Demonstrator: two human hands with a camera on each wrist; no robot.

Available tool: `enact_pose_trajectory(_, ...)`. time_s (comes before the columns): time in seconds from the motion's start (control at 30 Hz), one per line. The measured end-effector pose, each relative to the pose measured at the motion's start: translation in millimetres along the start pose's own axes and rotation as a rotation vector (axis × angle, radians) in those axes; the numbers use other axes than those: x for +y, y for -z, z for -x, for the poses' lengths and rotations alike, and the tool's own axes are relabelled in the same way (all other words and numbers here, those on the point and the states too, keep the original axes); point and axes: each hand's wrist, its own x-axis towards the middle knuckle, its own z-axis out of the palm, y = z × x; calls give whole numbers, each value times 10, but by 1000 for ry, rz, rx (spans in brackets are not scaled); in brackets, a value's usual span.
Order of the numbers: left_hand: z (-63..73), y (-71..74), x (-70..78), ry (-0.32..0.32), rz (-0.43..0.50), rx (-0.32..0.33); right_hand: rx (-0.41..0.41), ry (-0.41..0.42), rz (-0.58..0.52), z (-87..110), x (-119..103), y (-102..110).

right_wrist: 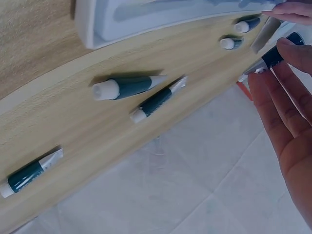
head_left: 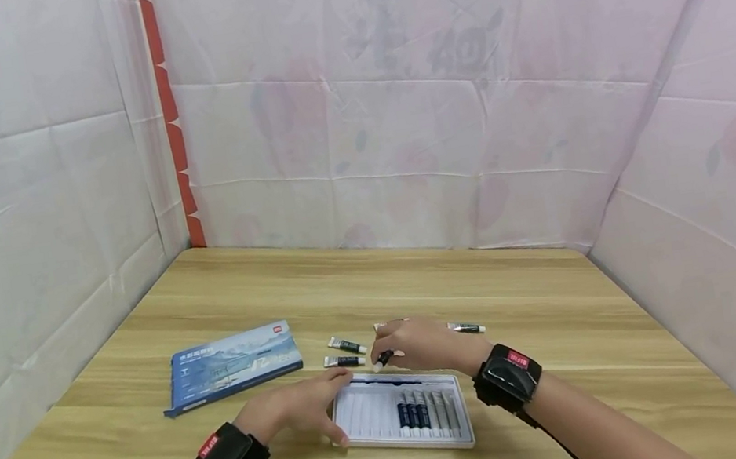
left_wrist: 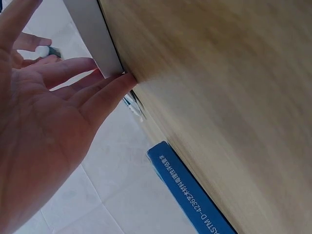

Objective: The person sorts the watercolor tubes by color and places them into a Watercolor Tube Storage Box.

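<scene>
My right hand (head_left: pixel 421 344) pinches a small paint tube (right_wrist: pixel 273 56) between thumb and fingers, just behind the far edge of a white plastic tray (head_left: pixel 367 416). The tube has a dark label and a white cap. At the tray's left end, my left hand (head_left: pixel 305 407) holds it with thumb at the near corner and fingers at the far corner. Several paint tubes (head_left: pixel 424 411) lie side by side in the tray's right part, and ridged white slots show at its left. A dark slender rod (head_left: pixel 384 383) lies along the far groove.
To the left, a blue cardboard box (head_left: pixel 238 364) with a landscape picture lies flat on the wooden table (head_left: pixel 545 409). Two loose paint tubes (head_left: pixel 345 361) lie between box and right hand. Beyond that hand are more tubes (right_wrist: pixel 129 87). White sheeting (head_left: pixel 391 99) surrounds the table.
</scene>
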Motion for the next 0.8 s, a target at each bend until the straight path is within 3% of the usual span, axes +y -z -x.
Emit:
enact_pose_trajectory(0.33, 4, -4, -3, 7, 5, -4, -29, 39, 32, 27, -185, 62)
enact_pose_trajectory(0.57, 2, 9, -4, 7, 22, -15, -17, 83, -65, 70, -308, 0)
enact_pose_trajectory(0.8, -1, 14, -8, 2, 34, -18, -14, 124, -84, 101, -423, -57)
